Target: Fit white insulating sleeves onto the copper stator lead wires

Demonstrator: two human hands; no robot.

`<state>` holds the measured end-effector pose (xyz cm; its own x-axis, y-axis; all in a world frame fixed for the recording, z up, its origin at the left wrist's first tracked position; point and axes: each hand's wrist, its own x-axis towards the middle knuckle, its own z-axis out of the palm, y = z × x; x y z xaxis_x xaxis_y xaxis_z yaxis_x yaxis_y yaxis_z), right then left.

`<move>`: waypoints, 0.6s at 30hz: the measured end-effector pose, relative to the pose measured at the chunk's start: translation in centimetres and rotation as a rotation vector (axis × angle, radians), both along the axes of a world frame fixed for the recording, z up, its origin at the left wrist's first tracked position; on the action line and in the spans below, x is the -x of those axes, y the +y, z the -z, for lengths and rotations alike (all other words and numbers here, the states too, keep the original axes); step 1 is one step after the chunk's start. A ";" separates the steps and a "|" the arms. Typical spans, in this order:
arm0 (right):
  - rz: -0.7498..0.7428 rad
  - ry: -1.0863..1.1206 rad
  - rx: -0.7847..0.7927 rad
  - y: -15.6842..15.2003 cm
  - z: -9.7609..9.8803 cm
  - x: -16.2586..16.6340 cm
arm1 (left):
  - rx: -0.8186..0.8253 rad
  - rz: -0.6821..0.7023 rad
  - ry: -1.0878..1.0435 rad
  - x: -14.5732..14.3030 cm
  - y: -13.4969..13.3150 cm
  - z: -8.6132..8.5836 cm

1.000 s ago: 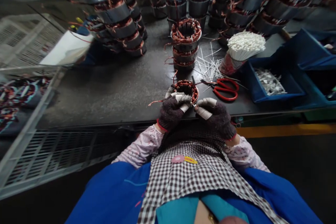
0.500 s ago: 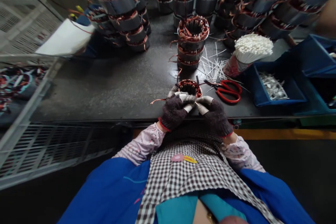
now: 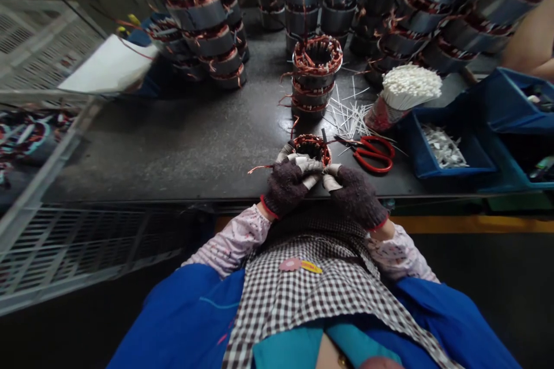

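Note:
A motor stator (image 3: 312, 142) with a ring of copper windings stands at the table's front edge. My left hand (image 3: 285, 183), in a dark fingerless glove with wrapped fingertips, is closed around its left and near side. My right hand (image 3: 357, 191), gloved the same way, pinches at the near right rim, close to the left fingertips. What lies between the right fingertips is too small to make out. A copper lead (image 3: 259, 168) sticks out to the left of the stator, and a dark sleeve (image 3: 324, 137) stands at its right rim. My hands hide the stator's near side.
Red-handled scissors (image 3: 374, 154) lie right of the stator, by scattered white ties (image 3: 350, 114). Behind are a short stator stack (image 3: 315, 78), a cup of white sticks (image 3: 389, 106) and taller stacks (image 3: 208, 40). Blue bins (image 3: 454, 168) stand right; another person's arm (image 3: 530, 40) shows there.
The right hand has shifted slightly, its fingertips closer to the left ones at the rim. The left hand keeps its hold on the stator. The view has tilted a little.

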<state>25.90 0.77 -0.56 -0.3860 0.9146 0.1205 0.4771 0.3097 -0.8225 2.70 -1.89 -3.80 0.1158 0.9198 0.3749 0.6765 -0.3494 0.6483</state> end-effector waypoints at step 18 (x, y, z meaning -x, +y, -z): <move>0.003 0.498 0.511 -1.5 -1.8 1.2 | -0.033 -0.021 0.134 -0.4 -0.2 1.7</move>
<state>24.68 -0.76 1.20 -0.3942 0.9046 -0.1619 0.0076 -0.1730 -0.9849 3.13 -2.08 -5.45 0.1477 0.9100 0.3875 0.7634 -0.3540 0.5403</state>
